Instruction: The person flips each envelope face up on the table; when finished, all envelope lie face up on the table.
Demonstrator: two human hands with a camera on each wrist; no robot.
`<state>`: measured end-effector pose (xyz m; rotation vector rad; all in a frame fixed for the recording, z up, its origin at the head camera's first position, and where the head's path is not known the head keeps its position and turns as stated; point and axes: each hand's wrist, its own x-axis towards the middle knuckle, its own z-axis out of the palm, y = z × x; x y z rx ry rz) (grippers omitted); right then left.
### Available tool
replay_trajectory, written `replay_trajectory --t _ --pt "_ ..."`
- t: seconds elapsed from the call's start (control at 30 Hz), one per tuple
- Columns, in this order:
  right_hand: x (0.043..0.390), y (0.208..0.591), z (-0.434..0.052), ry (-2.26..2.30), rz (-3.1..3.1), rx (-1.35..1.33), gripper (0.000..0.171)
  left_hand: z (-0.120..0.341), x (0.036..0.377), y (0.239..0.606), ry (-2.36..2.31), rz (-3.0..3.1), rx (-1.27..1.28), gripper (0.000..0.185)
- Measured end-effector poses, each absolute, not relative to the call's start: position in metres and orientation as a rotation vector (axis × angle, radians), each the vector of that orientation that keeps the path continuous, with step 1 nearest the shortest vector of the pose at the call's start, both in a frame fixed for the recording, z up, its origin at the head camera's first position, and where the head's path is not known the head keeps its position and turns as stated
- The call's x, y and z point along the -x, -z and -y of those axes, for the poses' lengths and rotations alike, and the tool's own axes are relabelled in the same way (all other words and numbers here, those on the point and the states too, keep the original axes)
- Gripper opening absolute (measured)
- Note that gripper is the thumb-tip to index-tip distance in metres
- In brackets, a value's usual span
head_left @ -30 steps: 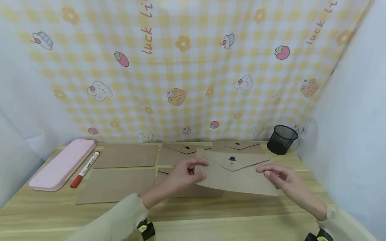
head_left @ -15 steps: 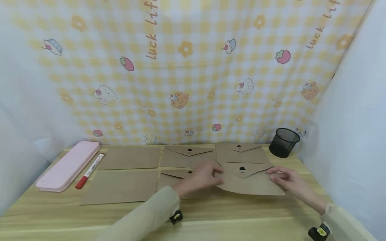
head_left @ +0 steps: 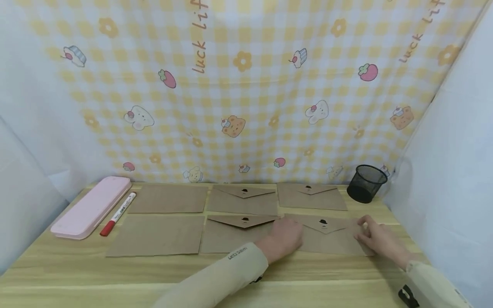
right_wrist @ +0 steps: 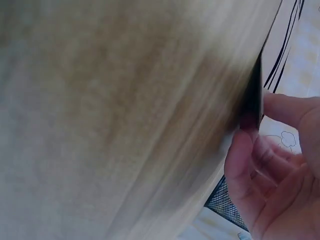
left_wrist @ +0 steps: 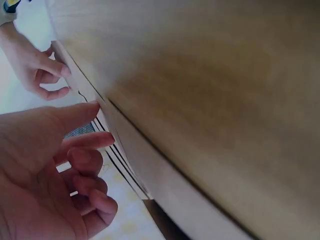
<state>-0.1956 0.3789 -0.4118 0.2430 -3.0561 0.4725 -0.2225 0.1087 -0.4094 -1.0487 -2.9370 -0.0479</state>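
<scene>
A brown paper envelope (head_left: pixel 327 239) with a pointed flap and a small hat print lies at the front right of the table. At its left edge is my left hand (head_left: pixel 284 238). In the left wrist view, that hand's thumb and index finger touch the paper and stand apart, with the other fingers curled. My right hand (head_left: pixel 379 239) pinches the right edge between thumb and fingers. In the right wrist view, the envelope's edge (right_wrist: pixel 261 85) is slightly raised with dark shadow beneath. The left fingertips are hidden behind the hand in the head view.
Several more envelopes lie in two rows: flap-up ones (head_left: pixel 240 235) in the middle and at the back, plain-side ones (head_left: pixel 155 235) at left. A red-capped marker (head_left: pixel 118 214) and pink case (head_left: pixel 92 207) lie far left. A black mesh pen holder (head_left: pixel 366 184) stands back right.
The held envelope has come down from the air to the table, in line with the front row. My left hand has moved right with it, and its finger hold has loosened.
</scene>
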Motion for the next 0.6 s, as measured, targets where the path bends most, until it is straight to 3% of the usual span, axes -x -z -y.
replay_trajectory --t 0.23,0.37,0.6 --pt "0.2 0.408 -0.373 -0.418 3.111 -0.134 0.039 -0.1 0.227 0.409 0.11 2.963 1.067 0.031" --pt "0.202 0.396 -0.372 -0.464 3.05 -0.228 0.044 -0.074 0.22 0.394 0.372 2.963 1.044 0.02" --pt "0.201 0.346 -0.339 -0.412 2.797 -0.494 0.023 0.051 0.204 0.356 0.594 2.755 1.008 0.014"
